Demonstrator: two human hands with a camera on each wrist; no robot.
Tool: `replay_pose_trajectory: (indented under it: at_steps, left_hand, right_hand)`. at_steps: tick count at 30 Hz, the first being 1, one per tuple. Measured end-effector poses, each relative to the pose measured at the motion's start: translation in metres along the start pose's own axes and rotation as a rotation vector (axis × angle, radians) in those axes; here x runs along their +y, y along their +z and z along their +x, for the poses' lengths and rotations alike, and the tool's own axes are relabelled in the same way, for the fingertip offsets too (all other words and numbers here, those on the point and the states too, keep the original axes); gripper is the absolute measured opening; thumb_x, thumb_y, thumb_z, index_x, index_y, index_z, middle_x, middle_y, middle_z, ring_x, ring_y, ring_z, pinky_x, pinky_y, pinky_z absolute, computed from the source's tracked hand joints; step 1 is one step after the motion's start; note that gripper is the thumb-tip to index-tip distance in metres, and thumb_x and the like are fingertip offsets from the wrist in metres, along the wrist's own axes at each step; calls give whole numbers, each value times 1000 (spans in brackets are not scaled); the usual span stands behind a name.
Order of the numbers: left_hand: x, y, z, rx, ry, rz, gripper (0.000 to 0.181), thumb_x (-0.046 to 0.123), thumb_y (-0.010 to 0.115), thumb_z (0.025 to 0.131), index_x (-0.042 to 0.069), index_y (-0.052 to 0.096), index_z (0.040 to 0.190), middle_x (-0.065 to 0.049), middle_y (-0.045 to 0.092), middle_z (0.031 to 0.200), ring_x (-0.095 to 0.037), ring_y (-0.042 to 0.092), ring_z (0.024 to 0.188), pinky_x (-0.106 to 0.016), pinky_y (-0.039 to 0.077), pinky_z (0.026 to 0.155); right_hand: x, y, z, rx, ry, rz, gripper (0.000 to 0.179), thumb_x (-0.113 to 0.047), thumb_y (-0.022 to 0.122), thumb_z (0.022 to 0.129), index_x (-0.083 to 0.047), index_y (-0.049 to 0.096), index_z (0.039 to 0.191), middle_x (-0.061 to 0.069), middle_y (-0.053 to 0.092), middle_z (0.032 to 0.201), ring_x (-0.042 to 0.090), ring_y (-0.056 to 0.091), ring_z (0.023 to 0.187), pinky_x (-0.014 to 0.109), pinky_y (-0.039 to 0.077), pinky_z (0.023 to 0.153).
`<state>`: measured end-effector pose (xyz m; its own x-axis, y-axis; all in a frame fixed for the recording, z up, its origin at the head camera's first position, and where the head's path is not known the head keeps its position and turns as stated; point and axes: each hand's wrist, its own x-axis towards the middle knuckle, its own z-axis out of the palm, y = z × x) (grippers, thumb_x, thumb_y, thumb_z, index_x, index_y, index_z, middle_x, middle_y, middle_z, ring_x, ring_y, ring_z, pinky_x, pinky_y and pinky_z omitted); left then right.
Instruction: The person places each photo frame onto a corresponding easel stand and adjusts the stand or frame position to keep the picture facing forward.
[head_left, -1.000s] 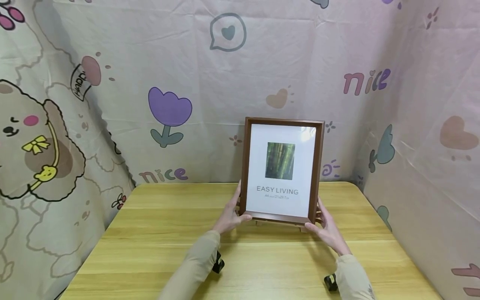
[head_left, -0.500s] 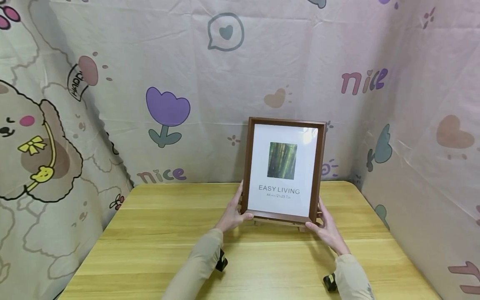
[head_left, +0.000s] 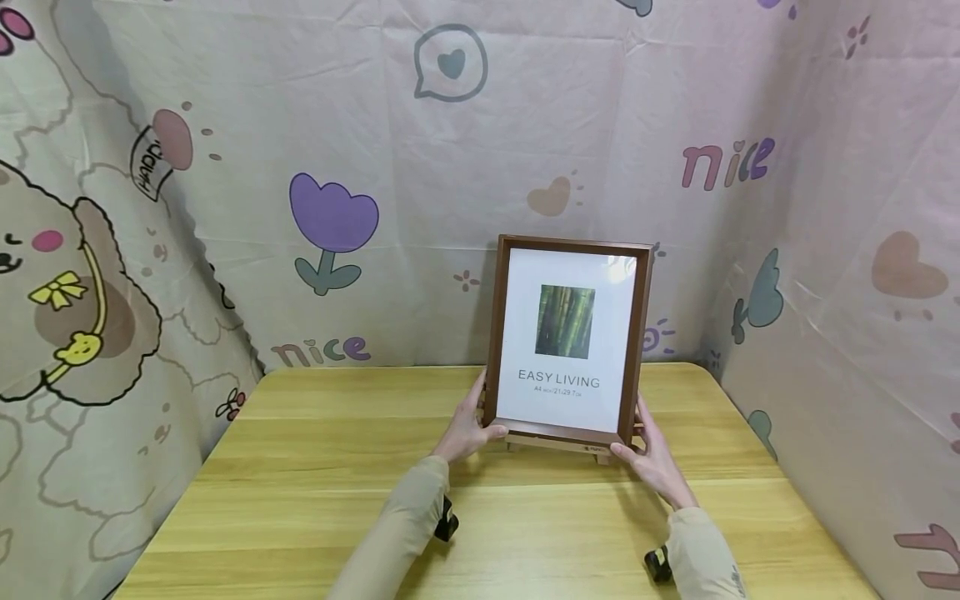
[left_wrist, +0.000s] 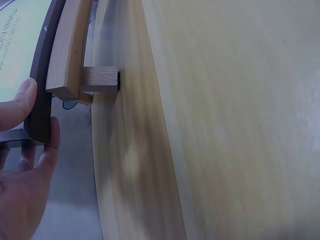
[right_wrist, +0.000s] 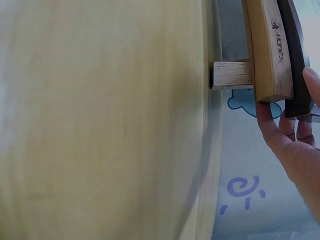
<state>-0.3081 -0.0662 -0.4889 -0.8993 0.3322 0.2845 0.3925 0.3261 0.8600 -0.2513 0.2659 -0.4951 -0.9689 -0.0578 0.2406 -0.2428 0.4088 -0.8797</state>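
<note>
The brown, rectangular, glossy-fronted picture frame [head_left: 567, 340] seems to rest on the pale wooden easel [left_wrist: 64, 60] beneath it. It is likely stiff, fairly light, slick and breakable across its front, so best held by its edges. The left hand [head_left: 461, 432] and right hand [head_left: 656, 467] pinch the frame's lower corners, above the yellowish wood-grained tabletop [head_left: 300, 467].

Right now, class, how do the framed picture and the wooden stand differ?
Colour: the framed picture has a dark brown border, while the wooden stand is pale.
Place: the framed picture is raised off the table; the wooden stand's feet are down on it.
View: from the head, the framed picture shows almost whole, but the wooden stand is mostly hidden behind it.
Shared: both have straight edges.
</note>
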Motion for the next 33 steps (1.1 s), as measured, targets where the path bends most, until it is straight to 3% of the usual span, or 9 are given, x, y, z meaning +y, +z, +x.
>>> replay_pose_trajectory:
  at_steps: [5,11,18,24,33]
  left_hand:
    - [-1,1,0,11,-45,-23,103,5,81,82,5,14,161,-27,44,151,-42,54,125,-62,50,104]
    - [-5,3,0,22,-73,-65,98,5,80,83,2,19,159,-29,40,154,-49,49,134,-63,45,110]
    - [-8,6,0,27,-55,-92,93,4,79,84,-2,23,157,-32,45,149,-49,50,134,-61,46,109]
    - [-9,10,0,39,-40,-108,94,4,80,83,-3,22,157,-32,47,148,-48,51,132,-61,46,109]
    - [-11,14,3,60,-29,-118,94,3,80,82,-2,23,156,-31,52,144,-46,56,126,-59,49,107]
  right_hand:
    - [-1,0,0,-11,27,-22,95,6,66,90,-4,5,162,32,38,148,40,53,120,42,56,99]
    - [-1,1,1,-19,46,-71,91,-6,69,93,-2,10,161,32,43,146,46,55,122,44,52,102]
    - [-2,4,2,-7,23,-32,90,-5,72,91,-1,14,160,39,48,141,56,54,125,60,48,107]
    - [-1,5,2,20,-23,-43,90,-1,72,89,2,16,159,41,52,135,56,58,120,60,50,103]
    - [-1,6,3,34,-14,-42,90,3,70,90,1,14,160,41,52,135,56,57,120,59,50,103]
